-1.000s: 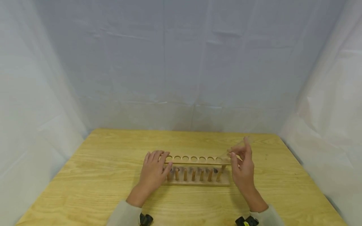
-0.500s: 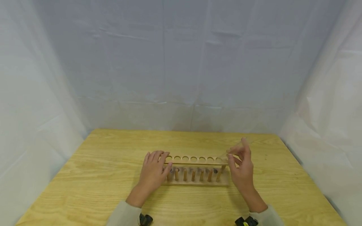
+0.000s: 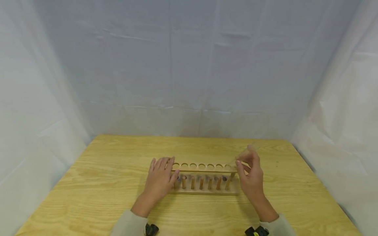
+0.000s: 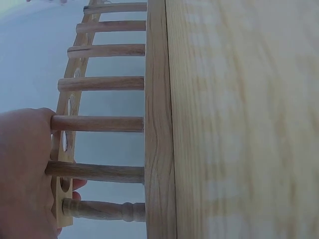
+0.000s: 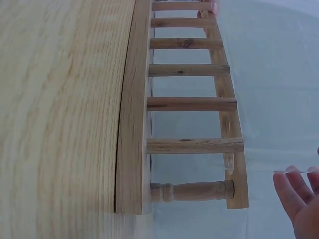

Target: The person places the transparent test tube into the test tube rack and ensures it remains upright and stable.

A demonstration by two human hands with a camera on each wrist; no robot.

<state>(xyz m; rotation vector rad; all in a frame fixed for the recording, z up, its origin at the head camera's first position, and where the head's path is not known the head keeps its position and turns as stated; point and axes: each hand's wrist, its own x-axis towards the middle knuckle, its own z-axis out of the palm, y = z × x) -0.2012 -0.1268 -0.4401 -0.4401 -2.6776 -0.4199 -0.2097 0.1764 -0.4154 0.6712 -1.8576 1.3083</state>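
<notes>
A wooden test tube rack (image 3: 203,192) stands on the table, its top bar pierced by a row of holes above several upright pegs. My left hand (image 3: 159,178) grips the left end of that bar, thumb in front and fingers over the top; in the left wrist view, fingertips show behind it. At the other end my right hand (image 3: 253,177) pinches a clear test tube (image 3: 246,152) between thumb and fingers. The tube leans, its upper end to the right and its lower end at the rightmost hole. Its outline is faint in the right wrist view.
The light wooden table (image 3: 88,183) runs out on all sides of the rack. White sheeting (image 3: 189,82) hangs behind it and on both sides. Dark wrist straps (image 3: 257,231) sit by the sleeves.
My right hand and the tilted test tube have shifted slightly left. The left hand keeps its grip, and the rack looks nearly still.
</notes>
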